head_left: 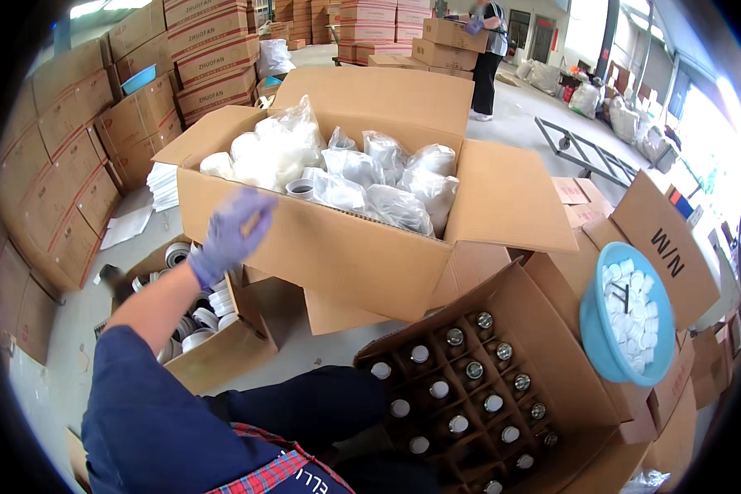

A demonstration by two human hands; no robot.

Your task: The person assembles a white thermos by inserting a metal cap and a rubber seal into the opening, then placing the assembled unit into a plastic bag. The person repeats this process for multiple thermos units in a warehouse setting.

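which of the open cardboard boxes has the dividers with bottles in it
The box at lower right, below the blue bowl: a cardboard grid holds upright bottles. The big box holds plastic bags; the small one white rings.

- Left hand raised at the end of an outstretched arm, in a pale purple glove.
- Gloved fingers loosely curled, blurred; grip not clear, nothing seen held.
- Left forearm bare from wrist to elbow, rising from the lower left.
- Upper arm in a dark blue sleeve, pushed up at the elbow.
- Right hand out of view.
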